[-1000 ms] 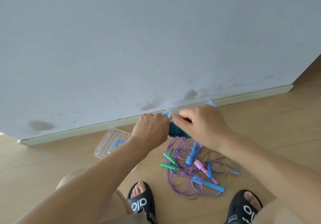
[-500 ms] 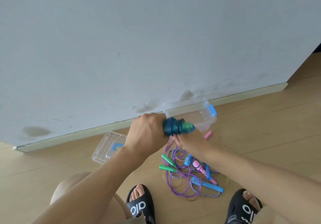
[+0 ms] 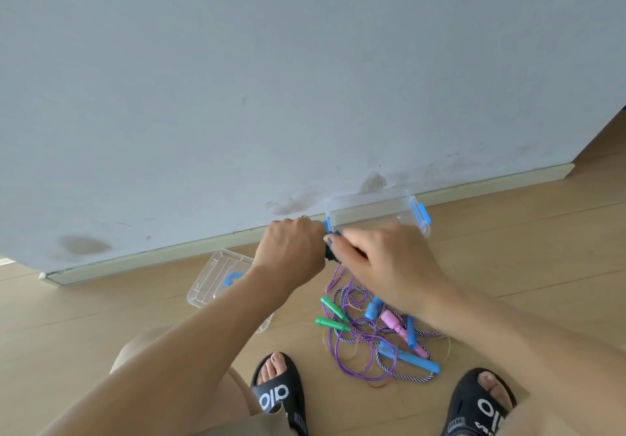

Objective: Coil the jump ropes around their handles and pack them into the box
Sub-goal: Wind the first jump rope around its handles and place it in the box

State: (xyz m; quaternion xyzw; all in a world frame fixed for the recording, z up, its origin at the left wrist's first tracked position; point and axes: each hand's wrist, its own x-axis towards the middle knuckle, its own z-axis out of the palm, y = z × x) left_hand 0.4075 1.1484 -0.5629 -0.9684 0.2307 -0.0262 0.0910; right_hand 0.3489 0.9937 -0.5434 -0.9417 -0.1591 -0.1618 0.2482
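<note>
Wooden floor along grey wall, skirting at base. Left hand clenched round dark teal rope bundle, mostly hidden between hands. Right hand over bundle's other end, fingers curled on it, probably pinching rope; blurred. Bundle's long axis runs left–right, held in air. Clear box open, on floor just beyond right hand, nearer that side. Lid lies left. Loose jump ropes tangled below, between sandals.

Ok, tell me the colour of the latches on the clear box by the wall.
Blue, seen in the head view on the box.
</note>
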